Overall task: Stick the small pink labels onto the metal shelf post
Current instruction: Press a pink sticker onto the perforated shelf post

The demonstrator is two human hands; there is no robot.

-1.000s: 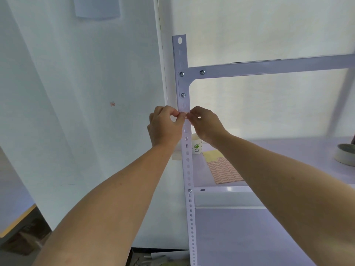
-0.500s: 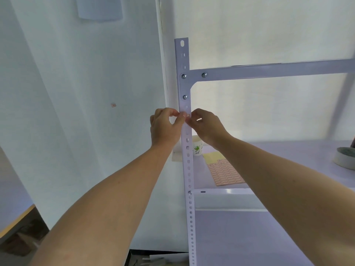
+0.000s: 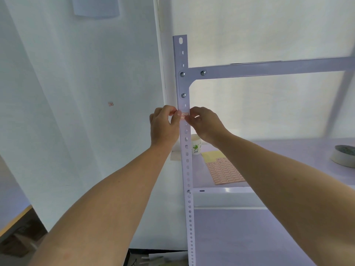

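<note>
The white perforated metal shelf post [image 3: 182, 54] stands upright in the middle of the view. A small pink label [image 3: 184, 115] lies across its front face, just below the lowest bracket bolt. My left hand [image 3: 164, 126] holds the label's left end against the post's edge with curled fingers and thumb. From the other side, my right hand [image 3: 207, 123] pinches the right end at the post's right edge. On the shelf board [image 3: 288, 150] behind the post lies a sheet of pink labels [image 3: 224, 172] on yellow backing.
A paper cup [image 3: 196, 146] stands on the shelf right behind the post. A tape roll [image 3: 344, 156] lies at the shelf's far right. One stray pink label [image 3: 110, 104] sticks to the white wall on the left. A crossbar [image 3: 269, 68] runs right from the post.
My fingertips have drawn apart sideways, so the pink label now shows on the post between them. Both hands stay at the same height on the post.
</note>
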